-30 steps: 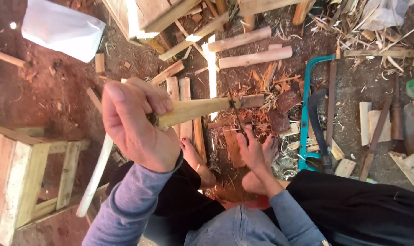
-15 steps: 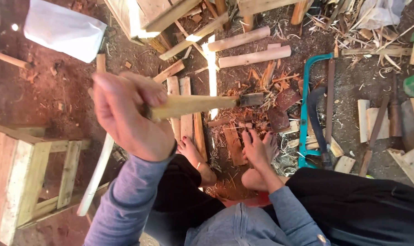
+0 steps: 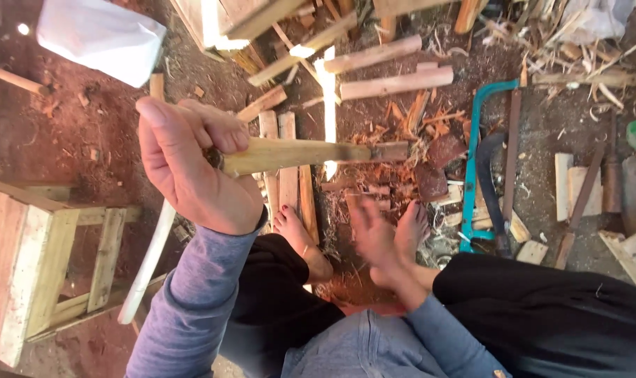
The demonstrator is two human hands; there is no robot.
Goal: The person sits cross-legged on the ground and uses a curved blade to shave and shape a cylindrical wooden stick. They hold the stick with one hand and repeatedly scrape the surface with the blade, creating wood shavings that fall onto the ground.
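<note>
**K:** Dirt floor (image 3: 66,133), reddish, littered with offcuts and shavings. What's in the hands?

**R:** Left hand (image 3: 192,171) is raised close to the camera, fist wrapped tight around a wooden handle (image 3: 290,154). Handle runs out to the right, roughly level, ending in a dark metal head (image 3: 389,150). Can't tell what kind of tool from this angle.

**K:** Right hand?

**R:** Right hand (image 3: 370,234) is lower down, over the pile of red shavings (image 3: 374,182), fingers spread, holding nothing. It's blurred, so I can't tell whether it touches the ground.

**K:** Feet?

**R:** Bare. One foot (image 3: 300,241) just left of the right hand, the other (image 3: 410,231) just beside it on the right. Dark trousers, grey-blue sleeves.

**K:** Around them?

**R:** Teal bow saw (image 3: 472,175) lies on the ground right of the feet, a curved dark blade (image 3: 489,189) inside its frame. Two round pale sticks (image 3: 395,70) further out, near a plank structure at the top edge. Flat slats (image 3: 279,175) under the handle. Wooden stool frame (image 3: 45,266) at left, a pale rod (image 3: 150,259) leaning by it. White bag (image 3: 101,38) top left.
</note>
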